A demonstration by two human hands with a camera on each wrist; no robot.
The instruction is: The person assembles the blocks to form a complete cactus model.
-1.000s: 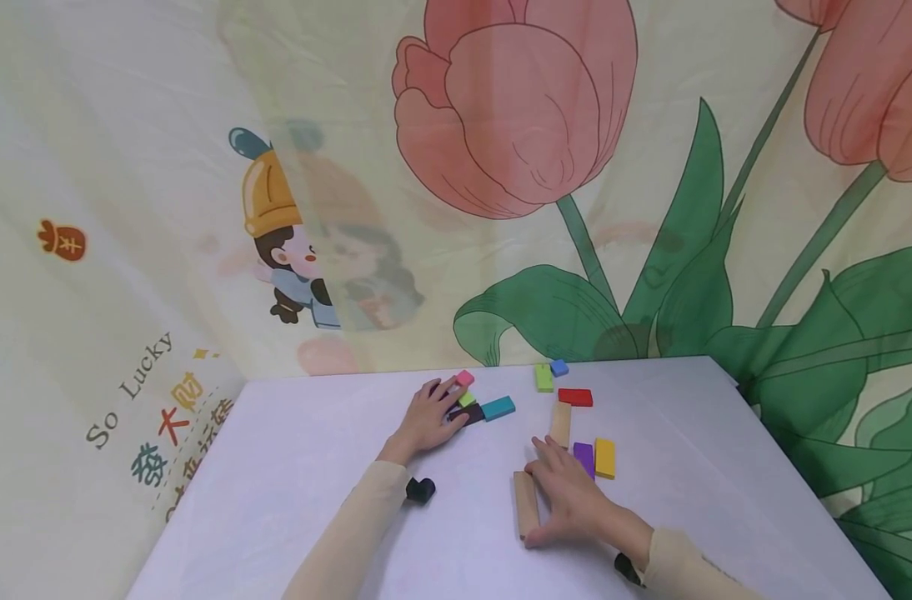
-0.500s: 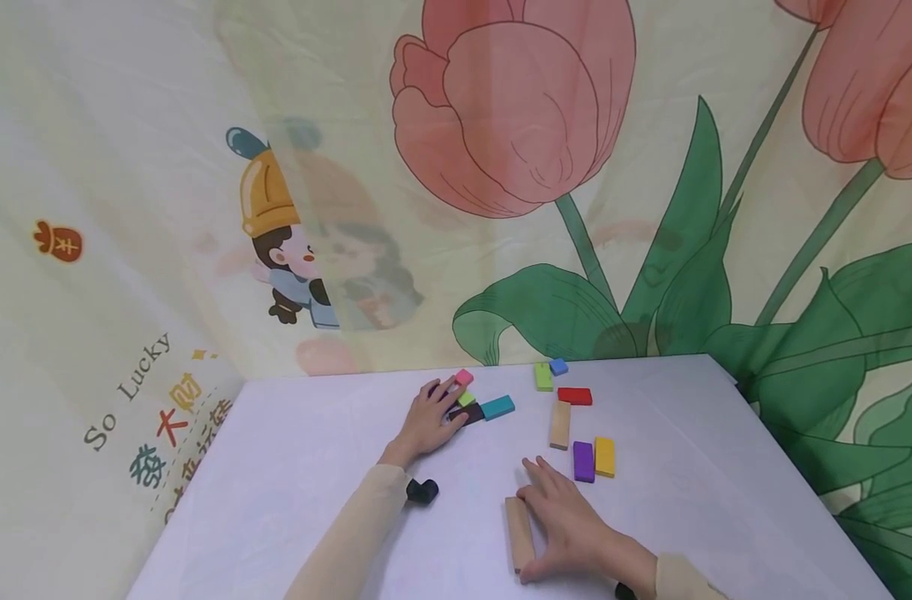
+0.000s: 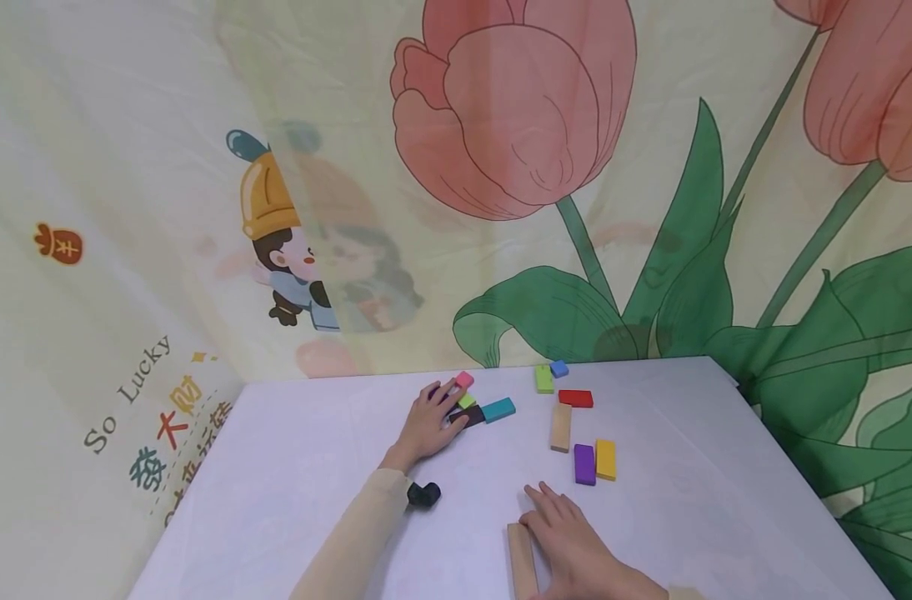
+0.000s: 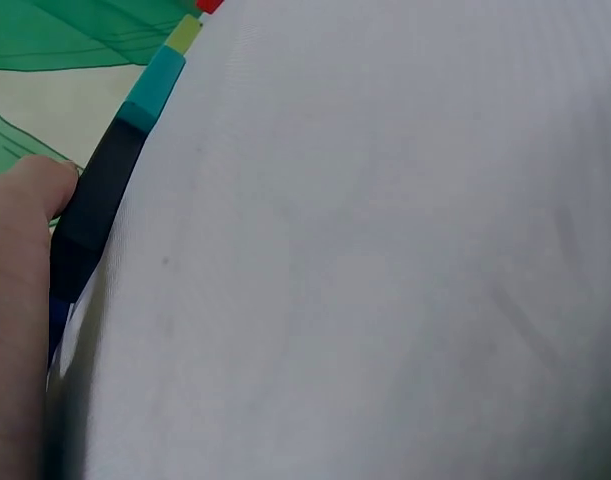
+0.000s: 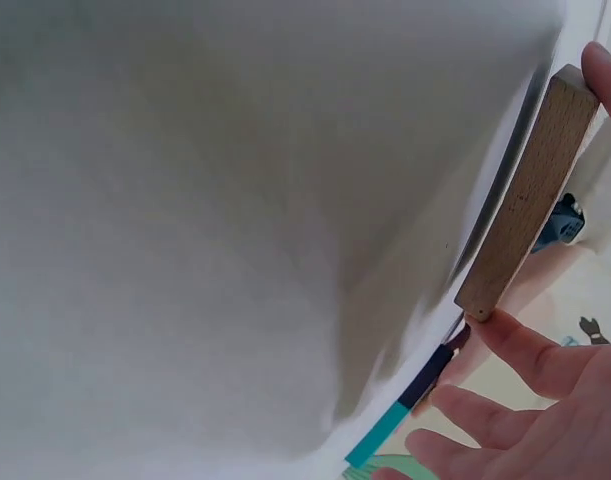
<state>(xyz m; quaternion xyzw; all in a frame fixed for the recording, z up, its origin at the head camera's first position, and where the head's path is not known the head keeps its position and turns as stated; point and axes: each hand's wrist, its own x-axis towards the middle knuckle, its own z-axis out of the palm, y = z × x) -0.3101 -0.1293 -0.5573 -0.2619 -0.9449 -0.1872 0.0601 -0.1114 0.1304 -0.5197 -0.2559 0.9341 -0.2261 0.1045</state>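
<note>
In the head view the right hand [image 3: 572,542] pinches a plain wooden block [image 3: 523,562] lengthwise near the front edge of the picture. The right wrist view shows the thumb at one end of that wooden block [image 5: 530,190] and a finger at the other, the remaining fingers spread. The left hand [image 3: 426,425] lies with extended fingers over a cluster at the back left: a black block [image 3: 468,417], a light green block [image 3: 467,401] and a pink block [image 3: 464,379]. A teal block [image 3: 498,409] touches the black one's right end. Part of the cluster is hidden under the fingers.
Right of centre lie a second wooden block [image 3: 561,427], a red block [image 3: 576,398], a purple block [image 3: 584,464] beside a yellow block [image 3: 605,460], a green block [image 3: 544,379] and a blue block [image 3: 559,368]. A printed cloth hangs behind the white table [image 3: 291,483].
The right hand and the wooden block in its grasp have moved toward the front of the table, uncovering the second wooden block and the purple block. The left hand stays in place.
</note>
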